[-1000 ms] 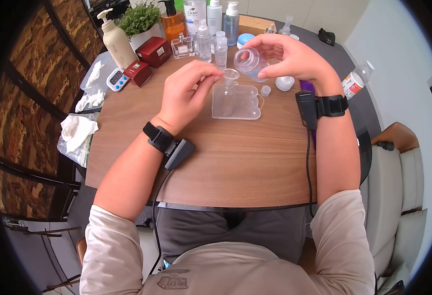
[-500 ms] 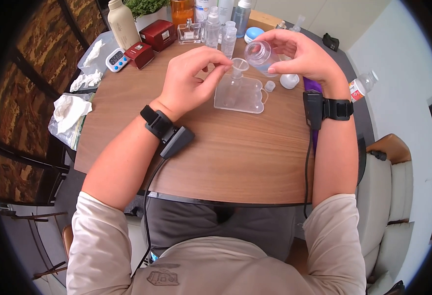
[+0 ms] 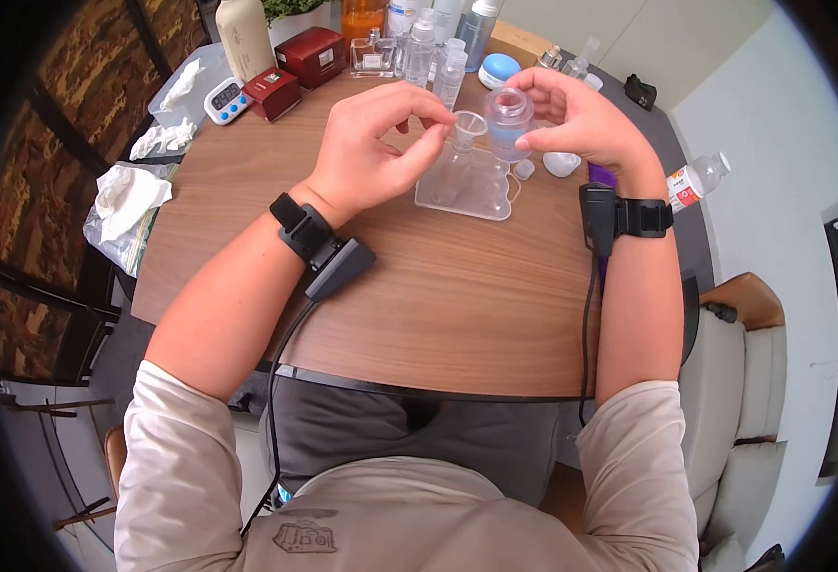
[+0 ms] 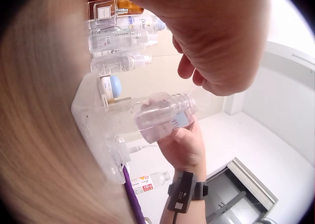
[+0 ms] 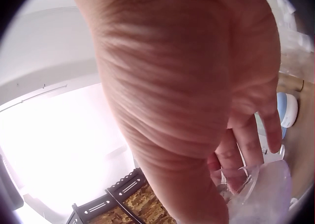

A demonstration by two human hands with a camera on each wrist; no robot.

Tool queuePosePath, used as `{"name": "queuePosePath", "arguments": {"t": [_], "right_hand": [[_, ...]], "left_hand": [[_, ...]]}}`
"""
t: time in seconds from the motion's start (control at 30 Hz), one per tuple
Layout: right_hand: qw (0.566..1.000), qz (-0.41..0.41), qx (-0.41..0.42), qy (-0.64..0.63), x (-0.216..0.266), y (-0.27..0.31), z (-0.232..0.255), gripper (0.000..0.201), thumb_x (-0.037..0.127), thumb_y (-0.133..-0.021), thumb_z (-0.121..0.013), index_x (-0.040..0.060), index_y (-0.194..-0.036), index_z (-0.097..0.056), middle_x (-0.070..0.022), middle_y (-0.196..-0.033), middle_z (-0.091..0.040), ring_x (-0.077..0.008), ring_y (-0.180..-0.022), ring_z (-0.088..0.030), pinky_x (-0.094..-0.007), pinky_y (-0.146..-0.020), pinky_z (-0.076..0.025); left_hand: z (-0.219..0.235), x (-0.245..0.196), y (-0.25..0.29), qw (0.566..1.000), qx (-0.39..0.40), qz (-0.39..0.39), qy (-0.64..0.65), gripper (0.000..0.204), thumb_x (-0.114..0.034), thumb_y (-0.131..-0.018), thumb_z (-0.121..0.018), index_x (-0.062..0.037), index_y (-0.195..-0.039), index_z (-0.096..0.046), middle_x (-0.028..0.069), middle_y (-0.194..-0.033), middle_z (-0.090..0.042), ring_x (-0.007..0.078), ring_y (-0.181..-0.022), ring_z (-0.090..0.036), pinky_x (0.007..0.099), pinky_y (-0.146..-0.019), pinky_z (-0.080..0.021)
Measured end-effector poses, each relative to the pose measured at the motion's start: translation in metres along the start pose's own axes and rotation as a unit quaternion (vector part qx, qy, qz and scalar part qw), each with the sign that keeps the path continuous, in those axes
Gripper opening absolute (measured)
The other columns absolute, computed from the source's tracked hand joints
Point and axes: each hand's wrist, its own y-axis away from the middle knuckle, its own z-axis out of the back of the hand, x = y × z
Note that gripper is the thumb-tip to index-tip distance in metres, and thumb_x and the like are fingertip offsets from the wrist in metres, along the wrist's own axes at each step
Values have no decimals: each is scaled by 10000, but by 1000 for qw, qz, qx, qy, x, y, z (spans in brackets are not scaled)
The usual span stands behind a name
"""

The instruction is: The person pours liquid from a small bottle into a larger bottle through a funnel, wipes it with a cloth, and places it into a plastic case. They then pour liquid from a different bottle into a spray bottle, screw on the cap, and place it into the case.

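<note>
A taupe top point(image 3: 419, 534) bears a dark line drawing point(image 3: 306, 539) on its left front and has paler, creased sleeves point(image 3: 176, 419) ending about the elbows. Grey trousers point(image 3: 343, 419) show at the near edge of the table point(image 3: 438, 296). A black strap point(image 3: 644, 217) circles each wrist, with an angular black housing point(image 3: 341, 270) trailing a thin black cable point(image 3: 586, 324); the right housing point(image 3: 598, 219) bears a small pale square marking point(image 4: 179, 206)

Worktop point(image 3: 438, 305): brown wood grain, curved dark near edge. White wall point(image 3: 752, 191) to the right, pale panelled wall point(image 3: 666, 43) behind. Light-cushioned sofa point(image 3: 760, 381) at right, with a brown curved piece point(image 3: 747, 296) at its far end. Left side: dark-framed panels point(image 3: 90, 95), mottled brown. Left wrist view: silver-framed dark opening point(image 4: 231, 189), can't tell if window. Right wrist view: blown-out bright patch point(image 5: 59, 140), source unclear.
</note>
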Motion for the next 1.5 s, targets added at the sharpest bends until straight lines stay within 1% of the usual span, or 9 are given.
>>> {"name": "queuePosePath", "arguments": {"t": [0.13, 0.2, 0.6, 0.9, 1.1, 1.23, 1.33, 1.4, 1.5], "right_hand": [[1000, -1, 8, 23, -18, -8, -4, 541, 46, -788, -865, 45, -1282, -644, -44, -1254, -702, -155, -1200, -624, -329, -1080, -474], [995, -12, 21, 94, -21, -9, -4, 556, 52, -779, -865, 52, -1289, -643, -37, -1249, -710, -153, -1188, -619, -331, -1085, -458], [992, -53, 44, 105, -13, -5, -5, 570, 54, -772, -856, 54, -1296, -633, -37, -1231, -717, -137, -1138, -613, -303, -1023, -466], [996, -24, 63, 64, -16, -6, -2, 549, 77, -782, -867, 46, -1280, -638, -11, -1186, -707, -121, -1052, -597, -294, -959, -491], [993, -53, 61, 87, -16, -5, -1, 551, 86, -778, -874, 50, -1279, -646, 5, -1150, -694, -122, -1036, -598, -295, -969, -488], [994, -60, 65, 70, -14, -5, 1, 558, 76, -773, -879, 56, -1282, -651, 8, -1164, -697, -125, -1055, -605, -299, -990, -483], [998, -25, 24, 47, -5, -2, -1, 565, 54, -769, -882, 56, -1286, -653, -3, -1184, -703, -129, -1101, -618, -302, -1001, -489], [998, -21, 27, 46, 3, -1, -1, 604, -36, -770, -826, 33, -1332, -617, -54, -1305, -683, -164, -1243, -630, -334, -1105, -491], [999, -3, 2, 32, 7, 1, -2, 623, -29, -768, -830, 30, -1348, -610, -60, -1308, -682, -172, -1241, -636, -345, -1107, -495]], "left_hand": [[0, 0, 0, 1000, 3, -1, -2, 93, 12, -869, -752, -25, -954, -754, 81, -939, -768, 155, -778, -659, 277, -691, -514], [0, 1, 0, 1000, 4, -5, 2, 94, 11, -865, -751, -25, -952, -753, 80, -933, -765, 156, -776, -659, 278, -688, -513], [2, -1, 0, 1000, 4, -14, 0, 91, -2, -864, -741, -33, -948, -751, 80, -921, -762, 168, -780, -672, 286, -682, -515], [2, -2, 0, 1000, 8, -8, 1, 92, -5, -859, -739, -35, -946, -750, 80, -920, -763, 173, -780, -675, 288, -680, -515], [1, -1, -1, 1000, 3, -15, 0, 96, -2, -854, -737, -34, -944, -747, 83, -918, -760, 173, -768, -666, 289, -677, -513], [2, -3, -1, 1000, 5, -17, -5, 99, -2, -849, -739, -33, -943, -746, 85, -916, -759, 174, -768, -666, 290, -675, -514], [2, -4, -1, 1000, 5, -20, -3, 100, -1, -849, -738, -32, -943, -745, 86, -916, -758, 177, -771, -670, 291, -673, -514], [1, -4, -1, 1000, 1, -25, -3, 99, 0, -850, -738, -32, -944, -744, 86, -916, -757, 178, -773, -671, 291, -673, -513], [2, -4, -2, 1000, -5, -27, -3, 98, 2, -854, -739, -31, -946, -743, 85, -918, -757, 179, -778, -673, 292, -673, -512]]}}
